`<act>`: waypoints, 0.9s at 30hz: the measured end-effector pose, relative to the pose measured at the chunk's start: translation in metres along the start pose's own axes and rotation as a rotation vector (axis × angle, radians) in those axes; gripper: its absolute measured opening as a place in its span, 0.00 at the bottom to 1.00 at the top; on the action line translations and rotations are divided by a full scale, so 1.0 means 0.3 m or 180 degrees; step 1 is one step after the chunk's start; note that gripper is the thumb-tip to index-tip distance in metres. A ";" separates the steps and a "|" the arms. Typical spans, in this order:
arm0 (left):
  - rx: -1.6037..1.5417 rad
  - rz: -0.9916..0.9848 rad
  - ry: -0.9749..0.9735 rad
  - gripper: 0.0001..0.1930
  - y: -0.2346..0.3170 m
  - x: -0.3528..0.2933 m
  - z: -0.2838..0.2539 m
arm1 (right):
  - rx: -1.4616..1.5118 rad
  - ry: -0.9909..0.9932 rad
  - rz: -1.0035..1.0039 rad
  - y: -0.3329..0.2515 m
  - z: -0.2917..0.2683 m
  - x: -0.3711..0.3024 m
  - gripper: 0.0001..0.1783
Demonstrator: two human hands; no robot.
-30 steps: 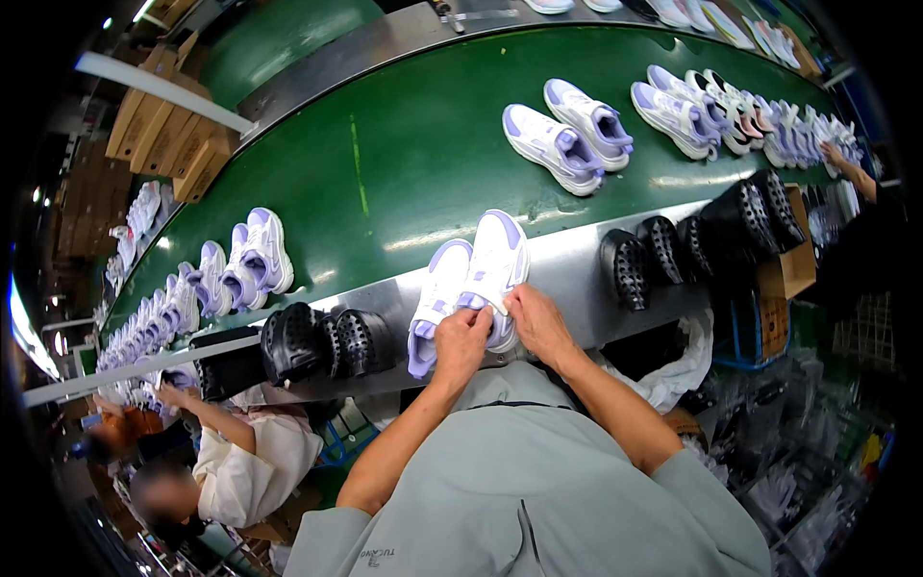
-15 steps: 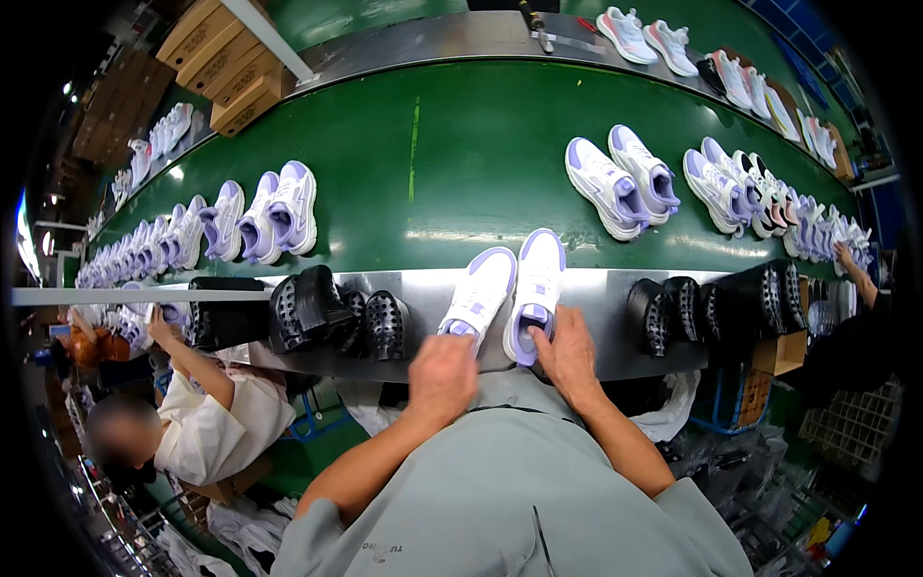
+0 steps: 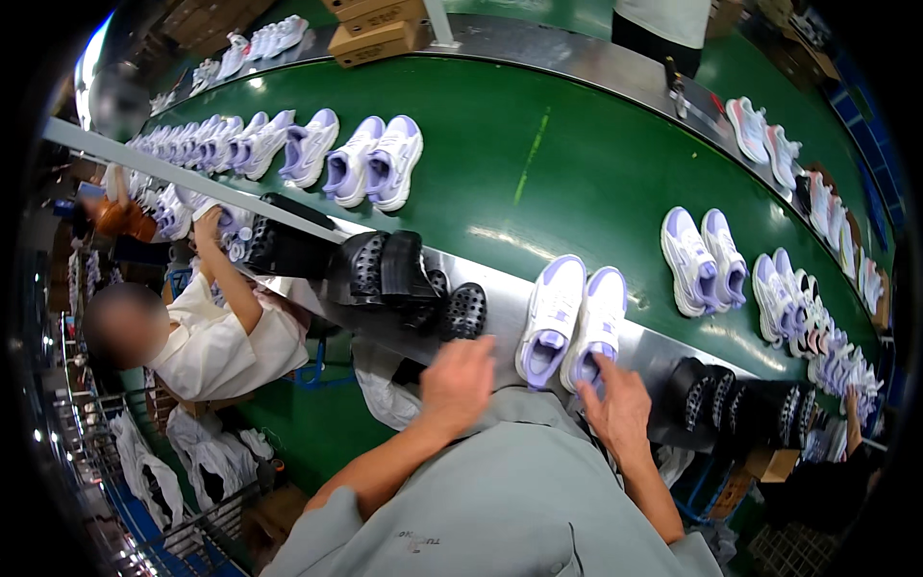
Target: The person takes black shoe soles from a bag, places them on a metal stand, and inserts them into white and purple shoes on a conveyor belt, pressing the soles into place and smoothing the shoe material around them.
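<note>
We're hovering our left hand [image 3: 459, 385] near black forms [image 3: 467, 313], touching the right shoe [image 3: 604, 310] with our right hand [image 3: 618, 409]; grips unclear.

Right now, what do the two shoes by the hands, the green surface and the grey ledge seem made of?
Left shoe and right shoe: perhaps synthetic leather or fabric, smooth white, low in shine. Green surface: probably plastic or rubber, glossy, with light streaks. Grey ledge: likely metal, given its silvery sheen.

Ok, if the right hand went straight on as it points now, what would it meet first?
The right hand would probably meet the nearest pair's right shoe first; its fingers overlap that shoe's heel in view, but contact is unclear.
</note>
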State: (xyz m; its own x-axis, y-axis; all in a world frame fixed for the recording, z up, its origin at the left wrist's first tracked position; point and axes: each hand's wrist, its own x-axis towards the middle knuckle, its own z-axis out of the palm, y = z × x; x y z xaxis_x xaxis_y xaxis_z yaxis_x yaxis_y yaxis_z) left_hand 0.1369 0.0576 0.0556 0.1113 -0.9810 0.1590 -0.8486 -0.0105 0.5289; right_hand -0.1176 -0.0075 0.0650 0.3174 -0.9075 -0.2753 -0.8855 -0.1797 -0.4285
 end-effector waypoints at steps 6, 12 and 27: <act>0.1236 -0.0812 0.1007 0.43 -0.277 0.074 -0.203 | -0.0285 -0.0703 -0.0732 -0.071 0.111 0.080 0.37; 0.0363 -0.1206 0.0290 0.57 -0.531 0.003 -0.278 | -0.0702 -0.0630 -0.0978 -0.083 0.150 0.071 0.40; -0.0238 -0.1885 0.0128 0.58 -0.775 -0.037 -0.227 | -0.2067 0.0982 -0.1165 -0.022 -0.103 0.526 0.43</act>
State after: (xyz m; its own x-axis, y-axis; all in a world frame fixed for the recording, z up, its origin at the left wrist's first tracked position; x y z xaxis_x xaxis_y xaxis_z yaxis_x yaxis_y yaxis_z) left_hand 0.3683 0.0841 -0.0124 0.5751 -0.8042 -0.1501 -0.5976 -0.5383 0.5942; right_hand -0.0721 -0.1612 0.0510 0.6014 -0.7953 0.0765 -0.7941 -0.5845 0.1665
